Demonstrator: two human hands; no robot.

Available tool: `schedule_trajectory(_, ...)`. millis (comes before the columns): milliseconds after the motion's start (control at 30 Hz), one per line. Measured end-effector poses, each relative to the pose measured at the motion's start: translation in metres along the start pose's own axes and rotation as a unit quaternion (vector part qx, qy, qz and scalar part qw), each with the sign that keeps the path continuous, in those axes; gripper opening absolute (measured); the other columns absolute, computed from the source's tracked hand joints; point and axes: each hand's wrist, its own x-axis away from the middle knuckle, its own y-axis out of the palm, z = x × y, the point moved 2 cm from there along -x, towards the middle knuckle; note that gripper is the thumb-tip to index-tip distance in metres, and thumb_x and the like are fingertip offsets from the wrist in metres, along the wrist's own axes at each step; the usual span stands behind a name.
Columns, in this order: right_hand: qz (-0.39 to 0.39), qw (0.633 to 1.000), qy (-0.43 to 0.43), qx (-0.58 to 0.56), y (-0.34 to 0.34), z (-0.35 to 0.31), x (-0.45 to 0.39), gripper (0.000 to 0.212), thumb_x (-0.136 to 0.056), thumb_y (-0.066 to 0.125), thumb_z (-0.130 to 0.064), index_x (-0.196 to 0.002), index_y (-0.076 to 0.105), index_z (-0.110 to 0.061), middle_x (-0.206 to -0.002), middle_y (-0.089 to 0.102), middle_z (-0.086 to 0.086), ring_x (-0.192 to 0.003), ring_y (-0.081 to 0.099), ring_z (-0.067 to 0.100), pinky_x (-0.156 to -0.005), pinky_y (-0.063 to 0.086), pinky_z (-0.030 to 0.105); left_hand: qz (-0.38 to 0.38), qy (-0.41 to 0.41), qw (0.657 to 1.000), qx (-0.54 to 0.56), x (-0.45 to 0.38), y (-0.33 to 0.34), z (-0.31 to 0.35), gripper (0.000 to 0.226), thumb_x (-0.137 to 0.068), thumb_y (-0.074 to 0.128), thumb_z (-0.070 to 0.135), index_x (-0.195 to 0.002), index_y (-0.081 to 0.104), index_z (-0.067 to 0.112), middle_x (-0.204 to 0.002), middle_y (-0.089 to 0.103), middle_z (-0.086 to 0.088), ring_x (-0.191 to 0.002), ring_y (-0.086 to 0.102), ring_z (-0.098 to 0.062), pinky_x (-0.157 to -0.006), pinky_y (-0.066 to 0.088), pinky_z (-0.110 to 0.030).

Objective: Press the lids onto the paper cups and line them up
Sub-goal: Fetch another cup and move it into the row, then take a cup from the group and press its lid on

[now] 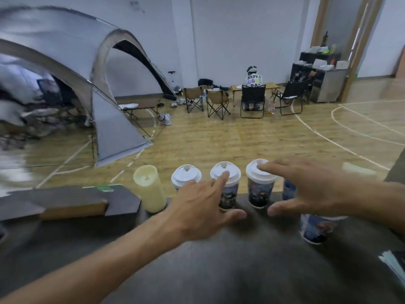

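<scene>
White lids cap three paper cups [225,189] lined along the dark tabletop's [219,270] far edge. The left hand [197,211], fingers spread, rests a fingertip on the middle lid [225,172]. The right hand [306,189], also splayed, touches the rightmost lid [259,170], gripping nothing.

Three printed paper cups stand upright in a row along the far edge of the dark tabletop [219,270], each capped with a white sip lid: the left cup [185,175] at 11 o'clock, the middle cup [229,189] at 12, the right cup [259,189] just beside it. A fourth printed cup [315,229] stands nearer, at 2 o'clock; its top is hidden.
</scene>
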Motion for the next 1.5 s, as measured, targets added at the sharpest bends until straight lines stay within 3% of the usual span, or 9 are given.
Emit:
schedule_trajectory(367,0.032,0.970,-0.241,-0.026,-0.017,-0.269,-0.151,0.092,-0.079,0.063,-0.075,-0.154,0.029,-0.034,-0.154,0.042,-0.009,-0.139,0.042,0.019,-0.109,0.040,0.038,0.049,-0.187,0.976,-0.097,0.203,-0.057,-0.240,0.104,-0.078,0.009,0.089,-0.158,0.021,0.024,-0.139,0.062,0.004,-0.122,0.061,-0.018,-0.098,0.045,-0.038)
schedule_trajectory(533,0.010,0.961,-0.273,-0.036,-0.014,-0.400,-0.217,0.088,-0.083,0.064,-0.070,-0.153,0.036,-0.024,-0.153,0.046,-0.001,-0.137,0.045,0.025,-0.108,0.042,0.045,0.023,-0.266,0.954,-0.139,0.284,-0.065,-0.354,0.115,-0.071,0.005,0.095,-0.157,0.027,0.021,-0.138,0.062,-0.004,-0.123,0.059,-0.024,-0.102,0.043,-0.042)
schedule_trajectory(633,0.008,0.961,-0.273,-0.043,-0.009,-0.468,-0.254,0.081,-0.086,0.064,-0.066,-0.148,0.042,-0.020,-0.147,0.052,0.003,-0.129,0.051,0.027,-0.099,0.048,0.043,-0.003,-0.304,0.936,-0.179,0.314,-0.064,-0.429,0.122,-0.062,-0.009,0.098,-0.142,0.043,0.023,-0.128,0.065,-0.004,-0.115,0.059,-0.026,-0.095,0.042,-0.043)
schedule_trajectory(833,-0.004,0.968,-0.230,-0.098,0.017,-0.567,-0.336,0.063,-0.086,0.071,-0.053,-0.133,0.057,-0.012,-0.130,0.064,0.010,-0.112,0.060,0.030,-0.089,0.053,0.041,-0.054,-0.355,0.915,-0.185,0.327,-0.057,-0.530,0.094,-0.073,0.020,0.093,-0.129,0.051,0.024,-0.127,0.063,-0.009,-0.119,0.053,-0.030,-0.096,0.037,-0.045)
schedule_trajectory(1000,-0.022,0.968,-0.211,-0.135,0.036,-0.609,-0.385,0.053,-0.087,0.075,-0.028,-0.131,0.051,-0.012,-0.131,0.060,0.014,-0.119,0.056,0.033,-0.077,0.037,0.030,-0.060,-0.383,0.905,-0.175,0.316,-0.035,-0.558,0.109,-0.066,0.017,0.099,-0.127,0.057,0.018,-0.121,0.065,-0.015,-0.112,0.056,-0.033,-0.091,0.036,-0.045)
schedule_trajectory(1167,-0.011,0.967,-0.210,-0.146,0.053,-0.617,-0.410,0.048,-0.084,0.075,-0.028,-0.124,0.052,-0.012,-0.124,0.063,0.014,-0.112,0.060,0.033,-0.081,0.049,0.036,-0.064,-0.377,0.909,-0.165,0.314,-0.030,-0.565,0.119,-0.058,0.009,0.101,-0.124,0.057,0.015,-0.122,0.067,-0.015,-0.109,0.057,-0.034,-0.091,0.034,-0.046)
schedule_trajectory(1333,-0.004,0.948,-0.232,-0.218,0.044,-0.599,-0.389,0.030,-0.081,0.077,-0.030,-0.099,0.061,-0.012,-0.100,0.070,0.007,-0.090,0.065,0.026,-0.071,0.053,0.038,-0.026,-0.319,0.941,-0.112,0.317,-0.037,-0.556,0.087,-0.067,0.032,0.098,-0.109,0.056,0.025,-0.114,0.071,-0.003,-0.102,0.063,-0.030,-0.081,0.035,-0.041)
schedule_trajectory(1433,-0.029,0.942,-0.239,-0.235,0.036,-0.571,-0.357,0.049,-0.082,0.081,-0.037,-0.121,0.062,-0.014,-0.107,0.069,0.004,-0.093,0.063,0.020,-0.078,0.053,0.036,-0.049,-0.259,0.963,0.050,0.322,-0.043,-0.541,0.079,-0.062,0.051,0.092,-0.111,0.056,0.031,-0.109,0.070,0.008,-0.096,0.066,-0.019,-0.082,0.052,-0.040)
schedule_trajectory(1500,-0.064,0.944,-0.229,-0.230,0.034,-0.546,-0.334,0.073,-0.082,0.081,-0.041,-0.143,0.048,-0.016,-0.120,0.066,0.003,-0.100,0.062,0.017,-0.084,0.050,0.031,-0.057,-0.197,0.969,0.135,0.317,-0.048,-0.518,0.078,-0.061,0.065,0.081,-0.120,0.057,0.031,-0.109,0.068,0.014,-0.097,0.065,-0.010,-0.084,0.054,-0.035)
